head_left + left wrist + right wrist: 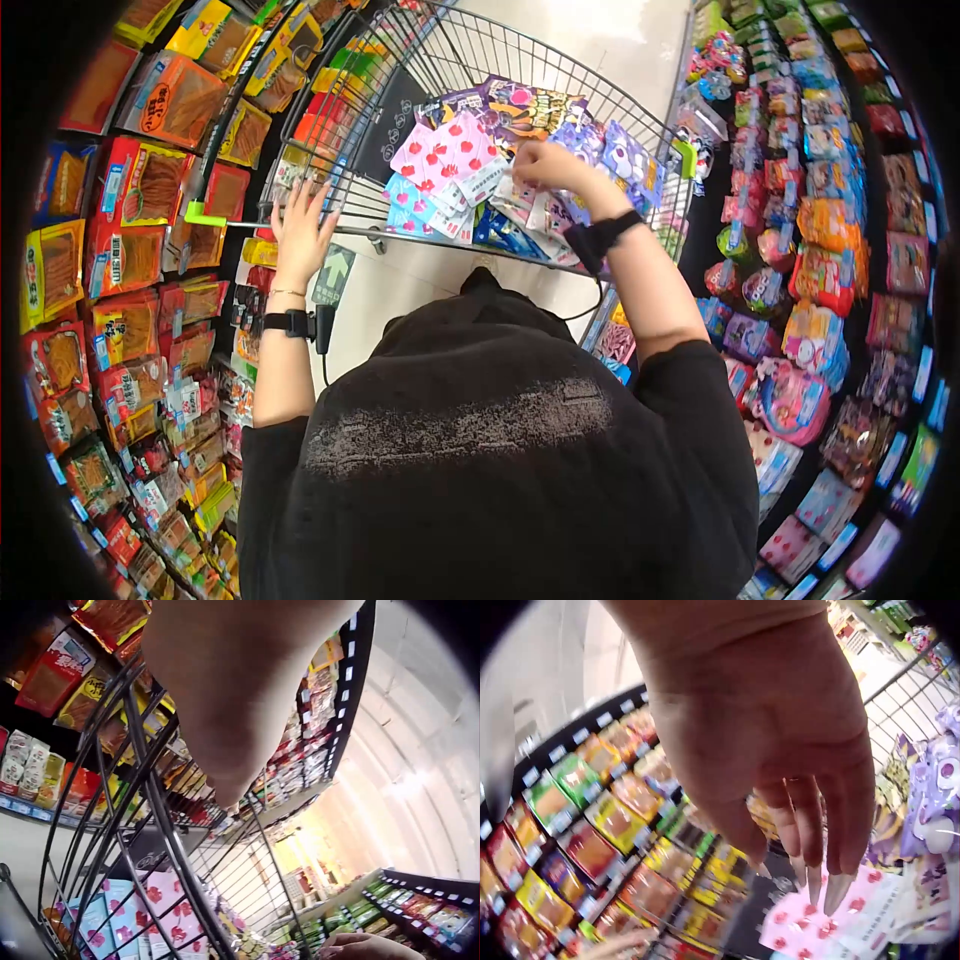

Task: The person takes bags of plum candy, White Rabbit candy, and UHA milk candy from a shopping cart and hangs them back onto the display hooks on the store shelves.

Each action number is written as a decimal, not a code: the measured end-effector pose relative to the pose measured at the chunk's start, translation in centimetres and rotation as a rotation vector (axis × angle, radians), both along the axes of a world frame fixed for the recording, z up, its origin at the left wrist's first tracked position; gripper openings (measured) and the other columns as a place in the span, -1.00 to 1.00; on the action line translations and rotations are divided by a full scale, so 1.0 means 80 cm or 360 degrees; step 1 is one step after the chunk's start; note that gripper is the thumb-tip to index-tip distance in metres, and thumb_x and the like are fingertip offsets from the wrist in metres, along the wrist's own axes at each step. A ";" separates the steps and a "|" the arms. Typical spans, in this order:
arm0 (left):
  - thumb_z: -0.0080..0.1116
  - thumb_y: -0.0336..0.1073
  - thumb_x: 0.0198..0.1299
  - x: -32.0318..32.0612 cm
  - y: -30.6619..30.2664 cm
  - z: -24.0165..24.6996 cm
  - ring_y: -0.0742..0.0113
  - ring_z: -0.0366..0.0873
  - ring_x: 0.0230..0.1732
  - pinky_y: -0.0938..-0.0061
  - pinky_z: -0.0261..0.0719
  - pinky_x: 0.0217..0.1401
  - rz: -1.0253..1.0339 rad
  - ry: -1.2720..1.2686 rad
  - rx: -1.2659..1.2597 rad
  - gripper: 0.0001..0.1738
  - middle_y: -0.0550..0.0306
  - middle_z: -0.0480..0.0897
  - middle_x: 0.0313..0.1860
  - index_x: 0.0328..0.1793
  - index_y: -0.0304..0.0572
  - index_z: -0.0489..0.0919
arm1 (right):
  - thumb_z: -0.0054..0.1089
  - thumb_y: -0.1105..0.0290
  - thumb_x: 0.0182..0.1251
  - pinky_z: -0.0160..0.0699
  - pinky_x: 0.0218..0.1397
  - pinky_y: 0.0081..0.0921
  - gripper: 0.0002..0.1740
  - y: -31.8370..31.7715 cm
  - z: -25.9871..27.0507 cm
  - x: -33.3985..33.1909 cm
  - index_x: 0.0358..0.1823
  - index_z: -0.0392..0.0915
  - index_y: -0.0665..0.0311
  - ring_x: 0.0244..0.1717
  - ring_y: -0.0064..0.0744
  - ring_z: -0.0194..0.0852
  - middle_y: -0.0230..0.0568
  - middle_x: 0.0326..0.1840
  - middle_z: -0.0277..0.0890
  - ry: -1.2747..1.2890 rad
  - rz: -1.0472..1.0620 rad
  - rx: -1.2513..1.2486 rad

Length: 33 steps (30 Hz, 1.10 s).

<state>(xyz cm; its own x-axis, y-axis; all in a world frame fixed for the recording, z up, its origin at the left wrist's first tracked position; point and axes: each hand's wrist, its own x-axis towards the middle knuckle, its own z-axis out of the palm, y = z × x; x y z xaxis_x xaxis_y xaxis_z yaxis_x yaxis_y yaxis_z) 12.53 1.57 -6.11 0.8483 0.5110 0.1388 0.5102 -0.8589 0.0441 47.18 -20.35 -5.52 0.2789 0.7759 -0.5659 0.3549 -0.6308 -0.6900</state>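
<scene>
Loosely hanging fingers of the right hand (545, 165) hover over a pile of snack packets (445, 150) in a wire shopping cart (470, 55), pinching nothing that shows. The left hand (300, 228) rests spread on the cart's rim. The packets look light, crinkly and slippery, probably best pinched at a sealed edge. Packed shelves (130, 250) line a narrow aisle with a pale floor (620, 40).
</scene>
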 end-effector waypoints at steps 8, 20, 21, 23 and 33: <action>0.08 0.02 0.15 0.032 -0.003 0.002 0.21 0.14 0.38 0.16 0.05 0.28 0.0299 0.0244 0.0090 -0.59 0.17 0.32 0.34 0.07 0.08 0.58 | 0.30 0.00 -0.08 0.54 -0.07 -0.20 -0.17 0.025 -0.216 -0.003 0.17 0.28 0.38 -0.12 0.10 0.53 0.22 -0.19 0.51 -0.0879 0.0359 -0.0080; 0.15 -0.09 0.07 0.042 0.015 0.006 0.25 0.20 0.34 0.19 0.08 0.22 0.0303 0.0237 -0.0039 -0.79 0.24 0.43 0.24 -0.22 0.13 0.68 | 0.31 -0.07 -0.16 0.54 -0.03 -0.25 0.28 0.038 -0.229 -0.037 0.43 -0.27 0.47 -0.01 0.03 0.46 0.19 0.08 0.32 -0.1010 0.0358 -0.0364; 0.15 -0.09 0.07 0.043 0.017 0.006 0.25 0.21 0.34 0.20 0.08 0.22 0.0296 0.0241 -0.0022 -0.80 0.24 0.44 0.23 -0.23 0.13 0.68 | 0.31 -0.01 -0.14 0.56 -0.08 -0.23 0.22 0.039 -0.223 -0.036 0.41 -0.24 0.46 -0.09 0.06 0.50 0.25 0.06 0.32 -0.0991 0.0389 -0.0356; 0.15 -0.10 0.07 0.042 0.021 0.005 0.26 0.21 0.34 0.20 0.09 0.21 0.0275 0.0226 -0.0038 -0.80 0.25 0.44 0.23 -0.24 0.13 0.68 | 0.31 0.06 -0.13 0.58 -0.14 -0.21 0.16 0.043 -0.219 -0.032 0.40 -0.20 0.46 -0.16 0.08 0.55 0.30 0.04 0.31 -0.0981 0.0403 -0.0350; 0.11 -0.08 0.15 0.033 0.041 0.002 0.28 0.24 0.31 0.22 0.09 0.17 0.0109 0.0272 -0.0098 -0.79 0.26 0.48 0.19 -0.30 0.09 0.69 | 0.12 0.10 0.15 0.58 -0.15 -0.34 -0.67 0.068 -0.264 -0.042 -0.19 0.63 0.15 -0.13 -0.29 0.62 -0.20 -0.16 0.61 -0.1294 0.0377 -0.0726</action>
